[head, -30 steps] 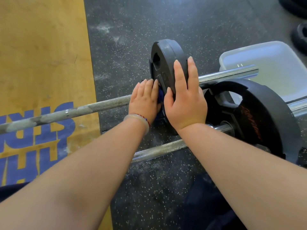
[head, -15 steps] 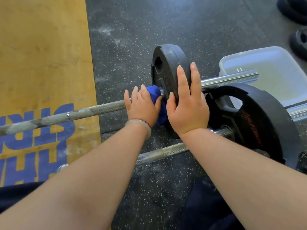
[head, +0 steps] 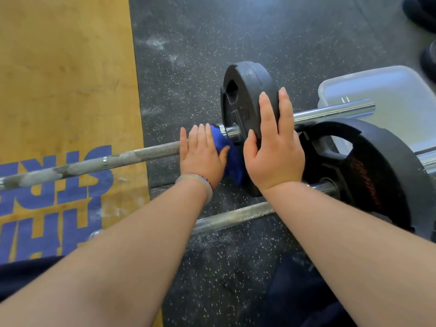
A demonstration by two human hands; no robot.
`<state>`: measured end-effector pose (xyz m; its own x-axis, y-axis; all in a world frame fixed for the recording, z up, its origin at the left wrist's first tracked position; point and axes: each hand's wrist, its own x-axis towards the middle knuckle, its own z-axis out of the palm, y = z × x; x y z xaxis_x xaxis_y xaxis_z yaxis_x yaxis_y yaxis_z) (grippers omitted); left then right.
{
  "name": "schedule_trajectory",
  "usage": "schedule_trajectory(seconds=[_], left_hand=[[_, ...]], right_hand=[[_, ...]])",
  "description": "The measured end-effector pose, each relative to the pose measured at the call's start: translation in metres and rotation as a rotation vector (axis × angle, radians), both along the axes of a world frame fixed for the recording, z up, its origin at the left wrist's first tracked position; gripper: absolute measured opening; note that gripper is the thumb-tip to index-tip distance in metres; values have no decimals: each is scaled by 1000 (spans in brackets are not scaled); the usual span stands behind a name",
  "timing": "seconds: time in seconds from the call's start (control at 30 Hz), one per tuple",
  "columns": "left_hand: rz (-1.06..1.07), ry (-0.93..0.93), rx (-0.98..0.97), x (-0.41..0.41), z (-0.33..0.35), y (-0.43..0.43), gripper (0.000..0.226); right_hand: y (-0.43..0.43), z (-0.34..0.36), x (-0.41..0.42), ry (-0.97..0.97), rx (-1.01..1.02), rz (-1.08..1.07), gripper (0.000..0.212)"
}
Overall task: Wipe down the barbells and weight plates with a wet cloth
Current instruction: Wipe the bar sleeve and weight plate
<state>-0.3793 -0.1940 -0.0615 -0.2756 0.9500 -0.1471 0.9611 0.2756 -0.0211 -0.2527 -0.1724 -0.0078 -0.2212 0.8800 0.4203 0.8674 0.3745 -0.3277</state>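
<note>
A small black weight plate [head: 243, 90] stands upright on the far barbell [head: 141, 154], whose shaft runs left across the floor. My right hand [head: 273, 149] lies flat over the plate's near rim, fingers straight. My left hand [head: 200, 154] holds a blue cloth [head: 226, 149] on the shaft beside the plate's inner collar, fingers over the bar and thumb tucked into the cloth. A second barbell [head: 233, 217] lies nearer me, carrying a larger black plate [head: 382, 171] at the right.
A pale plastic tub [head: 389, 88] sits behind the bar sleeves at the right. More dark plates [head: 424, 17] lie at the top right corner. A yellow wooden platform [head: 66, 90] with blue lettering covers the left; speckled black rubber floor [head: 212, 36] lies in the middle.
My left hand has slid the blue cloth leftward off the plate's inner face onto the bar beside the collar. My right hand has stayed on the plate's rim.
</note>
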Motion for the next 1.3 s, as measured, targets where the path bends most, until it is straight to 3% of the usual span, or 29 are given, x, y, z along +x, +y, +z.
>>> schedule_trajectory(seconds=[0.33,0.53,0.67,0.83,1.1,1.3], left_hand=[[-204,142,-56,-29,1,7,77],[-25,-165,160,-26,4,9,48],[114,-253,251,-34,3,21,55],[-1,-350,189,-22,1,16,53],[-57,-63,8,-17,5,9,75],[22,-79,17,-3,1,0,78]], right_hand=[[0,0,-2,-12,11,-3,58],[-1,0,-2,-8,5,-14,58],[-2,-1,0,-25,8,-4,58],[-2,0,0,-22,2,-11,57],[-2,-1,-1,-31,6,-8,58],[-1,1,-1,-39,-2,-16,57]])
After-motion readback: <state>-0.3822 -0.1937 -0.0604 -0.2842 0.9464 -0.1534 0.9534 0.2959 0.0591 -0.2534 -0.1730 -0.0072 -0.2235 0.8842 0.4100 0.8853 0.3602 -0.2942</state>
